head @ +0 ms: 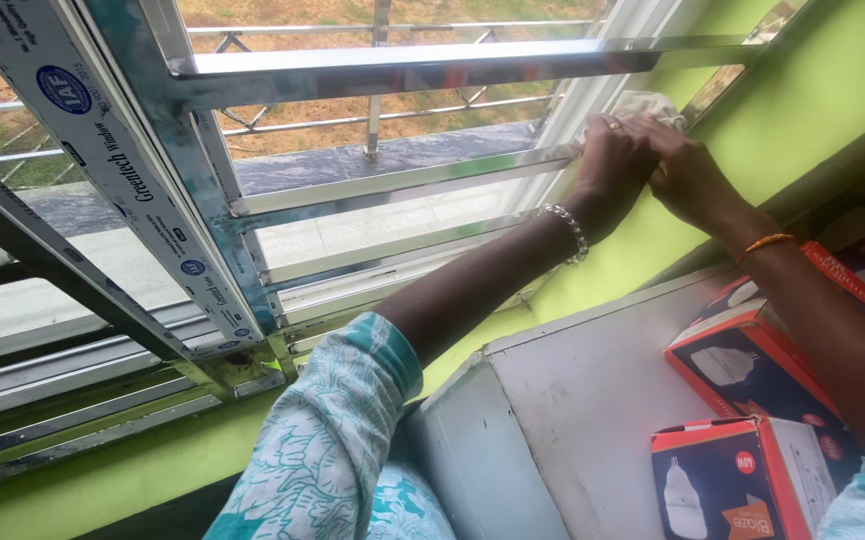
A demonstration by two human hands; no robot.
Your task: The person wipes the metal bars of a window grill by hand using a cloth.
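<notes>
Cloth [644, 104], pale and crumpled, sits far up at the window's corner, pressed against the metal grille where a horizontal bar [392, 182] meets the white frame [592, 100]. Nearest the camera: two boxes [742, 470], orange, white and dark, each picturing a bulb, lie on a white ledge [592, 400] at lower right. A teal patterned sleeve [332, 450] covers the left upper arm just beside the ledge's edge. Further out, the left forearm carries a silver bracelet [564, 230]; the right wrist carries an orange band [764, 242]. Both arms reach over the green wall [832, 90] towards the corner. Left hand [610, 165]: fingers curled over the bar end, touching the cloth's lower edge, a ring visible on one finger. Right hand [687, 175]: fingers bent and closed onto the cloth from the right; whether the cloth is fully gripped or only pressed cannot be told. The hands touch each other. Beyond the grille: an outer sill, railing and dry ground.
</notes>
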